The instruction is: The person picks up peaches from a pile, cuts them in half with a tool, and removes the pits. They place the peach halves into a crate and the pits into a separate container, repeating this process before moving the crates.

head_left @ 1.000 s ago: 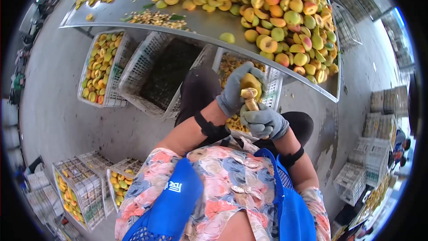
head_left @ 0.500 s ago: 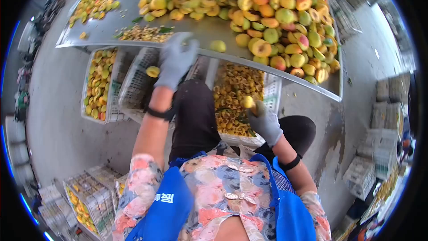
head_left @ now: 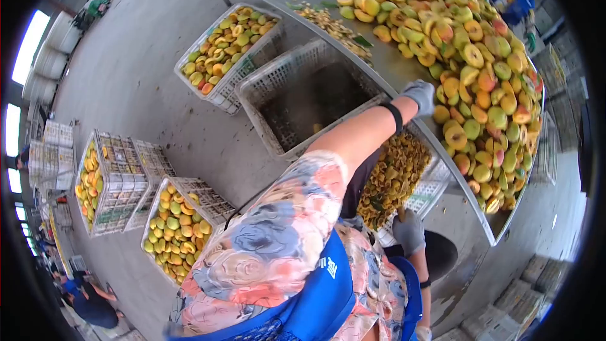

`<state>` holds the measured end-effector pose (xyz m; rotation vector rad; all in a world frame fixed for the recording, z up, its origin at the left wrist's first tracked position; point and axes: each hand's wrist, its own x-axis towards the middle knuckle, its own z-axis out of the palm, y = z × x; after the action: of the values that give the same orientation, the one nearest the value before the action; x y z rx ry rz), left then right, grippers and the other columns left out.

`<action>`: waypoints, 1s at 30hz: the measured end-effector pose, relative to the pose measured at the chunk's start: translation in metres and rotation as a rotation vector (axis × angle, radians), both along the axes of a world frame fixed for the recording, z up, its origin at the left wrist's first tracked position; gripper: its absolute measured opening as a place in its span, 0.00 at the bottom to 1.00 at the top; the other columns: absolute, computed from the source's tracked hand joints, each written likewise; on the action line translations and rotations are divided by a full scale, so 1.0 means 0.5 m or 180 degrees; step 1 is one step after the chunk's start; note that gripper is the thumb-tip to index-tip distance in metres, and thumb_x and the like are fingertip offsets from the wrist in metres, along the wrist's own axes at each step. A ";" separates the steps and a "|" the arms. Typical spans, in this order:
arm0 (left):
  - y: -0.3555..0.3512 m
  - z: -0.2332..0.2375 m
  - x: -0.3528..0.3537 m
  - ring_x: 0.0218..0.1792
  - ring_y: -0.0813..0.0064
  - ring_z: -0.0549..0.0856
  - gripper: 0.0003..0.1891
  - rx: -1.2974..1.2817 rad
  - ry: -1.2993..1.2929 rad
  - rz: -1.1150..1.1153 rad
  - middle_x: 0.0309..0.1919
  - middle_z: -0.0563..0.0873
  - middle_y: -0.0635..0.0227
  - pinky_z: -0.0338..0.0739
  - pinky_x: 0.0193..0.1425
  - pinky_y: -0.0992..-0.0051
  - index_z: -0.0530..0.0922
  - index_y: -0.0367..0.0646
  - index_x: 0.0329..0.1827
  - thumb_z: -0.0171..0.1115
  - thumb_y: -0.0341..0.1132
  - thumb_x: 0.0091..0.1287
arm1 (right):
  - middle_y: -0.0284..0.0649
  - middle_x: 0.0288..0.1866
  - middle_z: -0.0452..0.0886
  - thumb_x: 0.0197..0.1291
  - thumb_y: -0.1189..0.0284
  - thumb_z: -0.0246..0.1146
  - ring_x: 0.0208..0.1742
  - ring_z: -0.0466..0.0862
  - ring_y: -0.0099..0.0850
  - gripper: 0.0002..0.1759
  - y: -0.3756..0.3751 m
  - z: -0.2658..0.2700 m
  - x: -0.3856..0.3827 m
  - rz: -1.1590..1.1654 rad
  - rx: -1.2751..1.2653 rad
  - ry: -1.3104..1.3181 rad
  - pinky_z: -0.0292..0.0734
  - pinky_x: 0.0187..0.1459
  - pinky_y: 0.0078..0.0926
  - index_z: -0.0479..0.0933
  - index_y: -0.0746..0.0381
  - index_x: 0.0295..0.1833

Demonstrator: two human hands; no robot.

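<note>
My left hand [head_left: 419, 96], in a grey glove, reaches across to the rim of the metal table [head_left: 401, 66], beside the pile of halved yellow, green and red peaches [head_left: 483, 104]. Its fingers are partly hidden and blurred, so I cannot make out a hold. Lower down, my right hand [head_left: 410, 232], also gloved, is closed around a small brownish thing [head_left: 400, 214]. That hand is at the edge of a crate of brownish-yellow fruit scraps [head_left: 394, 180], between my knees. A dark-bottomed crate [head_left: 259, 110] stands left of my left arm, with a small blurred yellowish thing [head_left: 317, 127] inside.
Pale pits or kernels [head_left: 334, 28] lie near the table edge. Crates of peaches stand on the floor at the upper left [head_left: 230, 44], lower left [head_left: 177, 230] and far left [head_left: 91, 186]. Another person [head_left: 95, 303] is at the lower left; stacked crates [head_left: 524, 290] line the right.
My view has swung left. My left hand has moved along the table edge to the peach pile. A yellow fruit seen by my right hand earlier is no longer visible there.
</note>
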<state>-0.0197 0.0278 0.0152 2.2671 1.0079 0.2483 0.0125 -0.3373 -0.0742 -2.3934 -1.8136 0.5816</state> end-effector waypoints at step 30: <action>-0.373 0.069 -0.241 0.48 0.60 0.87 0.25 -0.3567 -0.3374 0.0112 0.46 0.87 0.55 0.82 0.59 0.62 0.80 0.35 0.54 0.46 0.50 0.80 | 0.59 0.32 0.81 0.62 0.71 0.67 0.36 0.83 0.61 0.14 0.088 0.303 -0.142 -0.0781 0.1596 0.0726 0.76 0.34 0.53 0.72 0.65 0.47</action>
<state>-0.1404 -0.1587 0.0497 0.8549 0.3875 0.6149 -0.0587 -0.2935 0.0775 -2.0654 -1.3482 0.3096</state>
